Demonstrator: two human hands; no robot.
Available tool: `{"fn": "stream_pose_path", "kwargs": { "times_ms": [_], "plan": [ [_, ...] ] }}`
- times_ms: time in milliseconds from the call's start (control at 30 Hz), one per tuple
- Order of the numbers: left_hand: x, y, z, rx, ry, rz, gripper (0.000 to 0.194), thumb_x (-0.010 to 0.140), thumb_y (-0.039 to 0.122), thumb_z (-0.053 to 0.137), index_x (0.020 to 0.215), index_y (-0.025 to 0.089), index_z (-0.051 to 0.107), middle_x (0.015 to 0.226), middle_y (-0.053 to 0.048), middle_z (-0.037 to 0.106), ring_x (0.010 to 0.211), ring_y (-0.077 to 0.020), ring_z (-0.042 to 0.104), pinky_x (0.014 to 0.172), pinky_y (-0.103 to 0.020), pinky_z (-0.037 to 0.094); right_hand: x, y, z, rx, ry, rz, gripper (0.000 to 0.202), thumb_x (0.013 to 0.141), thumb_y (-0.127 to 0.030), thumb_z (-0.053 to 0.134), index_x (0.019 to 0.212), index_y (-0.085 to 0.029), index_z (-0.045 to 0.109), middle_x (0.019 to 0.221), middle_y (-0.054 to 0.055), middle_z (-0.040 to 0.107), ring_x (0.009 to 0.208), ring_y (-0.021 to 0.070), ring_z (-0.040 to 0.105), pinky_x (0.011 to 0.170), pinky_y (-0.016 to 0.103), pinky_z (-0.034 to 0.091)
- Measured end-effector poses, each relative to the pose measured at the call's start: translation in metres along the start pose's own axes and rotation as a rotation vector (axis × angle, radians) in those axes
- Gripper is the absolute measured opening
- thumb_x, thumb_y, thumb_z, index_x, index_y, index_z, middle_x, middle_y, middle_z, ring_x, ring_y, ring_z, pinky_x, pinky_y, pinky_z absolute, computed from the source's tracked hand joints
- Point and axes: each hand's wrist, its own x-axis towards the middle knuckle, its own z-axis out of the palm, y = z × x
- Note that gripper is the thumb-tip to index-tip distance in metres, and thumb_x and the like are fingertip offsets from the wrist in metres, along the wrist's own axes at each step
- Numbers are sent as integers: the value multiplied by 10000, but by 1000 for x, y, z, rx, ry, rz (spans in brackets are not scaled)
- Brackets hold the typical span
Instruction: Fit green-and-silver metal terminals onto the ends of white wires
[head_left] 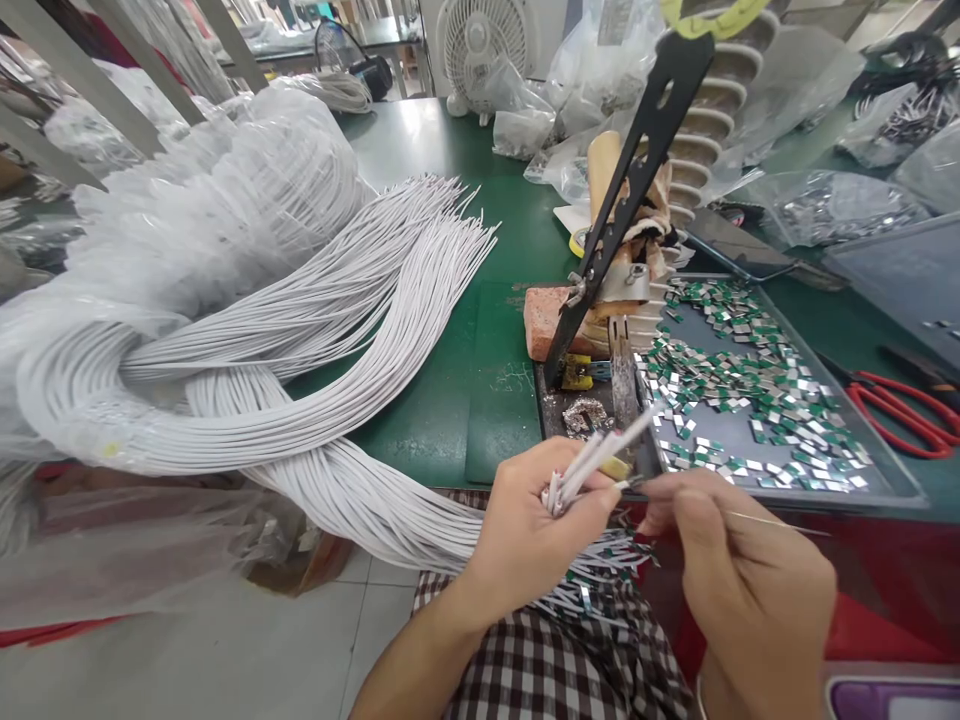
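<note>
My left hand (532,510) is closed round several white cables (592,465), whose ends stick up and to the right between thumb and fingers. Just right of it, my right hand (739,560) pinches a thin wire (780,522) that trails off to the right. The fingertips of both hands nearly meet at a small cable end. A large bundle of white cables (405,510) runs under my left hand to my lap, with small green boards (589,600) at its ends. Behind the hands is a soldering fixture with a metal tip (622,370).
A tray (904,490) of small green-and-silver boards is at the right, beside red-handled pliers (904,415). A black bracket (630,190), a ribbed hose (701,120) and a brick (544,322) stand ahead. Coiled white cables (322,430) cover the left; a fan (484,45) stands behind.
</note>
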Motion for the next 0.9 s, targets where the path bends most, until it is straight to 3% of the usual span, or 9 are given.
{"fn": "stream_pose_path", "kwargs": {
  "times_ms": [133,233,367,467,633,900],
  "plan": [
    [2,-1,-2,17,-127,-59,213,839,114,611,635,171,590,722,-6,610,729,-151,545,725,-265,443,1,1,1,-82,-20,-69,152,952,-165,626,825,-226,681,688,-56,676,583,68,617,588,178,506],
    [5,-1,-2,-88,-122,-143,220,817,150,623,609,174,559,702,-5,613,681,-140,523,669,-259,435,-4,3,4,-113,-3,-116,172,965,-131,590,935,-232,727,877,-25,766,721,84,709,715,186,558],
    [10,2,-1,-133,-44,-167,202,769,181,664,589,168,573,741,-21,646,683,-140,543,630,-247,442,-8,4,11,-83,206,-92,225,954,-82,588,1014,-228,748,942,-23,793,756,92,749,748,199,587],
    [13,6,-1,-161,-32,-153,212,760,160,661,570,162,568,742,-18,648,649,-121,533,605,-234,438,-4,3,16,-26,331,-191,230,872,-34,688,998,-215,756,888,-22,794,828,138,762,798,259,610],
    [16,9,-1,-198,-12,-138,215,756,155,678,567,155,576,731,-12,645,603,-100,507,561,-224,419,5,1,18,-101,347,-280,263,812,12,744,970,-197,759,913,-6,795,877,151,757,827,287,619],
    [17,3,-1,-322,-4,-115,198,729,149,713,562,150,607,732,-25,660,683,-133,582,668,-250,489,5,-3,16,-75,300,-306,237,834,-11,730,976,-199,759,913,-5,797,869,160,758,817,303,617]
  ]
}}
